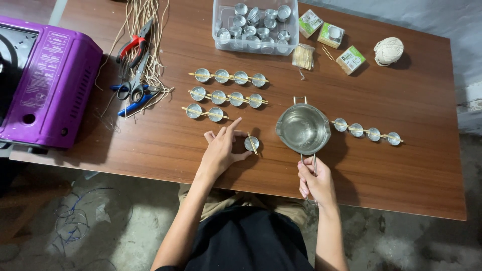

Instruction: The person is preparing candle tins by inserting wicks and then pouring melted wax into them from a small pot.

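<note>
The right hand hides most of the pot handle.

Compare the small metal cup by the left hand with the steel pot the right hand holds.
The cup is tiny with a stick across its rim; the pot is far wider, with nothing across it. The left hand touches the cup; the right hand grips the pot's handle. Both are shiny metal.

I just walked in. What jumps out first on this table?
Probably the shiny steel pot at the centre, its wire handle held by the right hand. Beside it the left hand touches a small metal cup with a stick across it. The bright purple stove fills the left edge.
</note>
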